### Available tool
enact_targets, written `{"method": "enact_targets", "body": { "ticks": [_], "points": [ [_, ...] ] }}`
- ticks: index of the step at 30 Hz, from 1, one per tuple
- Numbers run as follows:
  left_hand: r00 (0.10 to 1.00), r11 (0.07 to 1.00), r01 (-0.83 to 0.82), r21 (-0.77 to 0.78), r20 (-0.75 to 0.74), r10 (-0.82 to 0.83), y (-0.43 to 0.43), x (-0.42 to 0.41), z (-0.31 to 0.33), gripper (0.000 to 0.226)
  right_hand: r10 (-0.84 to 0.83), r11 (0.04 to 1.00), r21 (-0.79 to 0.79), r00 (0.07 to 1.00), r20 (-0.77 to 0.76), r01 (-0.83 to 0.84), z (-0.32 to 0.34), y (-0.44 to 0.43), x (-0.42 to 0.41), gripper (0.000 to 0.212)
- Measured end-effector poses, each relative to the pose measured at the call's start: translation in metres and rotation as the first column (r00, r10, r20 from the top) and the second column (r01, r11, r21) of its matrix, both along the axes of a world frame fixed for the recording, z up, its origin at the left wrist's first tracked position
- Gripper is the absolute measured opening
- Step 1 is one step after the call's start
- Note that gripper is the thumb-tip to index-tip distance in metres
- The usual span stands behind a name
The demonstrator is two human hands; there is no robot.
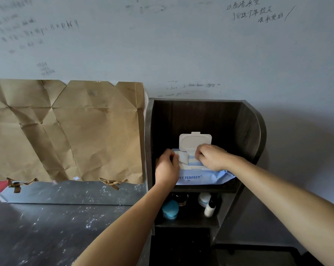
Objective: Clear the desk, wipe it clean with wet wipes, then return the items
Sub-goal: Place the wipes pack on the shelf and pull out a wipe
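Observation:
A light blue pack of wet wipes (198,177) lies on the top shelf of a dark wooden shelf unit (252,123), its white flip lid (194,141) standing open. My left hand (167,167) grips the pack's left end and holds a white flap or wipe (183,157) there. My right hand (212,157) has its fingers curled at the pack's opening, pinching the wipes beneath the lid. The dark desk top (47,227) at lower left is speckled with white dust.
Crumpled brown paper (66,131) covers most of a mirror (76,192) standing against the wall behind the desk. On the lower shelf stand a blue round container (170,209), a small white bottle (210,208) and jars. The wall bears handwriting.

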State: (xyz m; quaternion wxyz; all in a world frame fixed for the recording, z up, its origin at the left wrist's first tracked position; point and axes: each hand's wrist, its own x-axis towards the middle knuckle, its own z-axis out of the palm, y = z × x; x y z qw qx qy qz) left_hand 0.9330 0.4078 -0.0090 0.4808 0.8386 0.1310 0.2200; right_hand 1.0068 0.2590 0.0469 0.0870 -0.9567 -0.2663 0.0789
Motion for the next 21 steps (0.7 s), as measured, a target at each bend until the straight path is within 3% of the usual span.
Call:
{"method": "enact_targets", "body": {
  "ticks": [5, 9, 15, 21],
  "points": [
    [1.000, 0.999, 0.015, -0.030, -0.020, -0.015, 0.003, 0.002, 0.001, 0.016, -0.080, 0.918, 0.377, 0.989, -0.125, 0.122, 0.002, -0.009, 0.009, 0.016],
    [1.000, 0.999, 0.014, -0.033, -0.024, -0.014, 0.002, 0.002, 0.001, 0.015, 0.011, 0.965, 0.263, 0.999, -0.030, -0.003, -0.001, -0.014, 0.002, 0.005],
    [0.999, 0.999, 0.022, -0.037, -0.026, -0.023, 0.003, 0.003, 0.002, 0.017, 0.021, 0.996, 0.084, 0.997, 0.074, -0.027, -0.005, -0.007, -0.003, 0.023],
    [0.997, 0.994, 0.029, -0.103, -0.064, -0.035, 0.006, 0.006, 0.006, 0.019, -0.051, 0.909, 0.400, 0.985, -0.167, 0.115, -0.002, -0.005, -0.002, 0.022]
  ]
}}
